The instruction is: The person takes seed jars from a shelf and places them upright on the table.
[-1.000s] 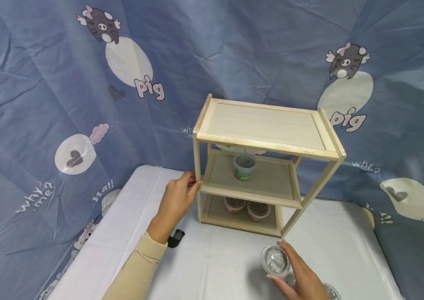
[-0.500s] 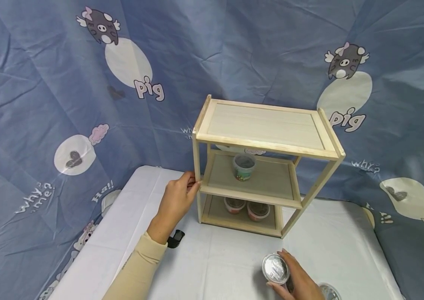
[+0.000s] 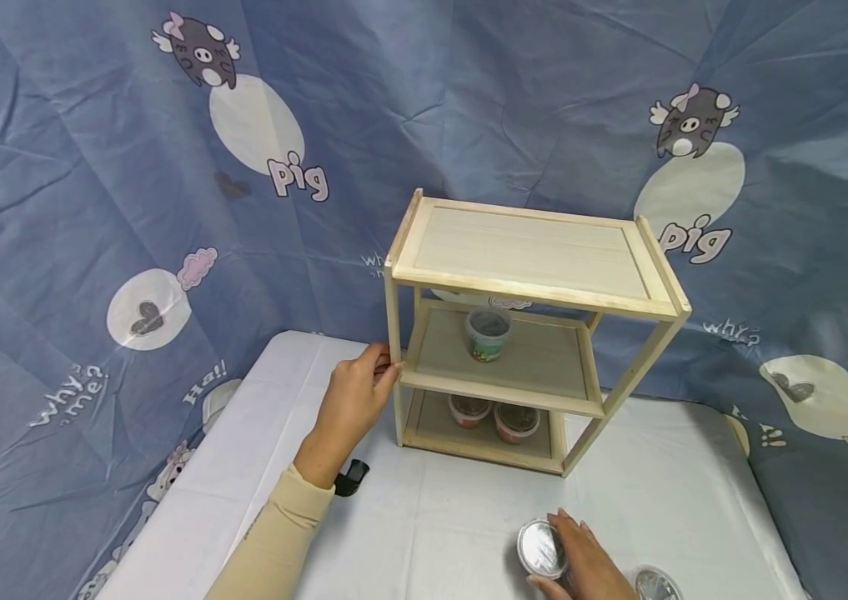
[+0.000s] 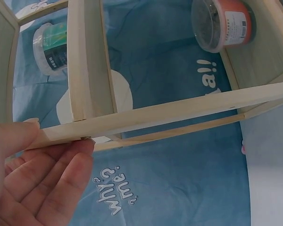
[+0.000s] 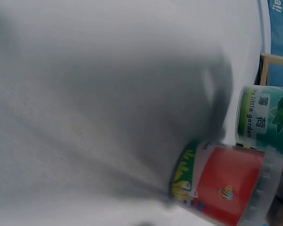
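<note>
Wooden rack [image 3: 536, 250]: your left hand [image 3: 354, 396] pinches its left front post [image 3: 395, 321] | your right hand [image 3: 590, 562] grips a silver-topped cup [image 3: 542, 548] in front | second cup [image 3: 656, 585] just right | green cup [image 3: 487, 335] on middle shelf [image 3: 536, 362], two red cups [image 3: 517, 423] below

Cloth-walled nook [image 3: 303, 275] — pig-print drapes [image 3: 559, 108]

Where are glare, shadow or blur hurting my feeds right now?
Head: glare on the silvery-topped cup in the right hand, soft shadow beside it on the white cloth; right wrist: broad, soft-edged shadow across the cloth, though "My little garden" reads clearly on the mint-labelled cup; left wrist: dim, wooden rack edges distinct, small print on the orange-red-labelled cup unreadable.
</note>
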A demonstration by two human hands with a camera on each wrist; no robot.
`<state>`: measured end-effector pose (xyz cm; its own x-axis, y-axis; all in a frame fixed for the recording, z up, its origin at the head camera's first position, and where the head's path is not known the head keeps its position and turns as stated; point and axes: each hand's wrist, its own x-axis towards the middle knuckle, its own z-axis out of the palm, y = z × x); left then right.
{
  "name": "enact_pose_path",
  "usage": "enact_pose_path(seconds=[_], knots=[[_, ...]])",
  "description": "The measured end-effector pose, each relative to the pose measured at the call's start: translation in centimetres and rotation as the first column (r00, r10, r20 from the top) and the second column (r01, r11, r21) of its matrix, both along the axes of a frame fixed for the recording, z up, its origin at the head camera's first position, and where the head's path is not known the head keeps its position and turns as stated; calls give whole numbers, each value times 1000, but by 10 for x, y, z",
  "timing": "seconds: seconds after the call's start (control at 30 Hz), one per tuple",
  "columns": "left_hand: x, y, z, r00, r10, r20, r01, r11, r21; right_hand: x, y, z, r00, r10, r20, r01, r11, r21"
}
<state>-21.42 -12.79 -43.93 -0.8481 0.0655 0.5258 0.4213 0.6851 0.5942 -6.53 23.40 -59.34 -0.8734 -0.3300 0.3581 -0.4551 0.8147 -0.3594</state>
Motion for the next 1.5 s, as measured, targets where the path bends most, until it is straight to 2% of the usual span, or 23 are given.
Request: enact_pose_path(seconds=[0.3, 0.53, 0.77, 1.23, 1.5], knots=[[0, -1, -1, 1000, -11, -9, 11, 1000, 1, -5, 3, -14, 990, 58, -129, -51, 997, 57], [0, -1, -1, 1000, -15, -7, 15, 1000, 8, -2, 3, -18, 993, 48, -107, -39, 995, 89], [0, -1, 0, 1000, -20, 1, 20, 1000, 13, -1, 4, -23, 988, 67, -142, -51, 992, 114], [2, -2, 2, 1000, -13, -4, 13, 1000, -4, 1, 7, -23, 982, 78, -173, -53, 988, 145], [3, -2, 2, 1000, -5, 5, 5, 1000, -14, 4, 7, -20, 985, 45, -165, -24, 992, 126]])
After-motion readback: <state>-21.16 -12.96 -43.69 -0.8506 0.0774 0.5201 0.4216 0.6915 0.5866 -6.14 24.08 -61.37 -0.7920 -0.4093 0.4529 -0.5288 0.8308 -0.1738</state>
